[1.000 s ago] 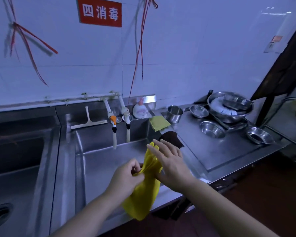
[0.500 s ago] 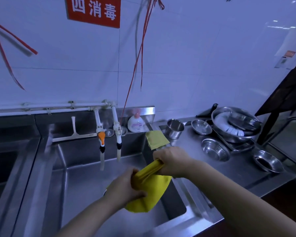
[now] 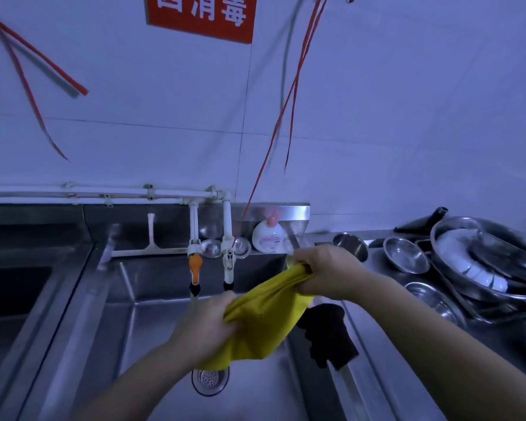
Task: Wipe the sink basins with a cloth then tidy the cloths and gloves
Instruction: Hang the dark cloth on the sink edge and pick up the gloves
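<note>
Yellow glove point(image 3: 261, 317): rubber, held stretched above the right sink basin point(image 3: 152, 335), directly over the round drain strainer point(image 3: 209, 380). Left hand point(image 3: 204, 326): fingers closed tight on the glove's lower end, which bunches under the palm and hangs loose below it. Right hand point(image 3: 325, 273): fist clenched around the glove's upper end, gathered into a narrow twist, near the basin's back right corner. Dark cloth point(image 3: 328, 332): draped over the basin's right rim, just beside the glove and below the right forearm, partly hanging inside the basin. Two taps point(image 3: 195, 268), one with an orange fitting, drop from a white wall pipe point(image 3: 104, 192) at the back of the basin. White squeegee point(image 3: 149, 238): propped on the ledge behind the basin, left of the taps. Pump bottle point(image 3: 268, 235): white with a pink top, upright on the same ledge, right of the taps. Second basin point(image 3: 16, 293): at far left, only partly in view. Steel surface point(image 3: 468, 338) to the right carries small metal bowls point(image 3: 406, 259) and a large pan point(image 3: 486, 259) stacked with white dishes. Red sign point(image 3: 201, 16) with white characters on the tiled wall; red strings point(image 3: 274, 132) hang down in front of it.
</note>
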Demonstrator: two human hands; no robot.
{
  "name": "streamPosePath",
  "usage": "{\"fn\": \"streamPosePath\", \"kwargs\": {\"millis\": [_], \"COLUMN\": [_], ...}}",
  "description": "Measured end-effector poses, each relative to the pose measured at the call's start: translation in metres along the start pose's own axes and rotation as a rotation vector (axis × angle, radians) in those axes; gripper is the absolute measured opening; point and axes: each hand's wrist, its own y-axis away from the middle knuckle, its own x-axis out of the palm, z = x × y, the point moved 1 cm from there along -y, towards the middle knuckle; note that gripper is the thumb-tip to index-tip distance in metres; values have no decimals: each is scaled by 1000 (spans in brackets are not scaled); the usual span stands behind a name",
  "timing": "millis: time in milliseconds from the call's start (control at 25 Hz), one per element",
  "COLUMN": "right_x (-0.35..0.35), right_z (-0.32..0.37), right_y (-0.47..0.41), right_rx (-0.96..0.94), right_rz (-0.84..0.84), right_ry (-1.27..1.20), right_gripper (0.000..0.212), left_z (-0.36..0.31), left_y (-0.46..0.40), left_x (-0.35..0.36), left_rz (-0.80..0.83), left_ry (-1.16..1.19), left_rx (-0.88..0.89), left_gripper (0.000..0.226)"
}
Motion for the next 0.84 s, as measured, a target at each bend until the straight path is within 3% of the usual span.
{"fn": "streamPosePath", "kwargs": {"millis": [360, 480, 640, 840], "right_x": [-27, -11, 13, 29], "right_z": [-46, -59, -79, -97], "right_y": [-92, -116, -131, -137], "right_rx": [49, 126, 210, 197], "right_rz": [-242, -316, -365, -405], "right_ry": [-496, -594, -650, -710], "right_gripper": [27, 31, 34, 32], "left_z": [-48, -58, -60, -62], "left_y": [-123, -183, -239, -258], "left_x": [-142, -142, -112, -87], "left_rz": [-524, -570, -487, -262], "left_ry": [-580, -680, -224, 508], "left_rx": [227, 140, -81, -111], "left_gripper": [12, 8, 8, 30]}}
